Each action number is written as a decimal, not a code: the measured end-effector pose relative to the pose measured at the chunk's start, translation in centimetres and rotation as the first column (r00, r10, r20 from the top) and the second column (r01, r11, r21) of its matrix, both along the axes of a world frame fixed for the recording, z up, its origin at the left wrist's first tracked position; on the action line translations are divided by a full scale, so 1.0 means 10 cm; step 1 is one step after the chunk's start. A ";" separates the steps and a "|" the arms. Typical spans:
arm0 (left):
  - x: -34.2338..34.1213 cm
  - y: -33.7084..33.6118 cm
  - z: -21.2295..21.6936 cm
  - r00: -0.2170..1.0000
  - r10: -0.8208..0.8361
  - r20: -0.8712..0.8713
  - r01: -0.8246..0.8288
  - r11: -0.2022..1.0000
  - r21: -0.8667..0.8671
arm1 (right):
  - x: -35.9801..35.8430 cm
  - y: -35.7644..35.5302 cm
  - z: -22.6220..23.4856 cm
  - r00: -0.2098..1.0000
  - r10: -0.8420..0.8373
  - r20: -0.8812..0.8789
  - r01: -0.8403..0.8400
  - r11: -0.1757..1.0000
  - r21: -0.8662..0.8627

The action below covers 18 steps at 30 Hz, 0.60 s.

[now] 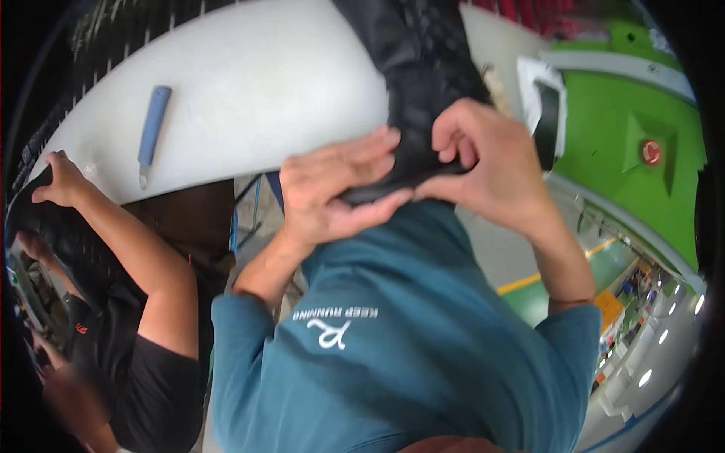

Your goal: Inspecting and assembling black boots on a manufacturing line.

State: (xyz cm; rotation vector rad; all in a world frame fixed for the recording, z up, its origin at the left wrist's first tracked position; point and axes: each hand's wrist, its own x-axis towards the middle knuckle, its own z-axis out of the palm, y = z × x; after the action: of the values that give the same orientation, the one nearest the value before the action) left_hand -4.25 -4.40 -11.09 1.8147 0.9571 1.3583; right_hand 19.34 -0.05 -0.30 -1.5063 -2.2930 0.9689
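A long piece of black, slightly shiny fabric [423, 83] runs down the table to its near edge, close against my body. My left hand [332, 181] lies across its near end, fingers stretched over the cloth and thumb along the lower edge, with the fabric between them. Opposite it, my right hand [491, 158] has curled fingers, and its thumb presses on the fabric's edge near my left thumb. The cloth is in that grip too, though folds partly hide the hold.
On the white table [264, 83] lies a blue-handled tool [155, 128] with a short metal tip. To the left, a co-worker's hand [64, 181] rests at the table's edge on black material. A green-topped surface [619, 151] with a red round knob stands at the right.
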 end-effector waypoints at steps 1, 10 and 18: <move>-0.01 -0.03 -0.01 1.000 -0.008 0.014 0.008 1.000 -0.018 | 0.03 0.07 0.02 1.000 0.018 0.005 -0.018 1.000 0.012; -0.09 0.03 -0.25 0.985 -0.064 0.158 0.057 0.997 0.048 | 0.51 0.40 -0.54 0.790 -0.489 -0.370 0.263 0.815 -0.517; -0.10 -0.15 -0.04 0.936 0.121 0.330 -0.106 0.992 -0.064 | 0.32 -0.30 -0.12 0.495 -0.492 -0.716 0.359 0.866 -0.347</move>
State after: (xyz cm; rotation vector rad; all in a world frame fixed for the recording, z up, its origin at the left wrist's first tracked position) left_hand -5.21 -5.85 -11.52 1.4510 0.9110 1.6383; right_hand 22.57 -3.07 -1.48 -1.2178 -1.1470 1.3168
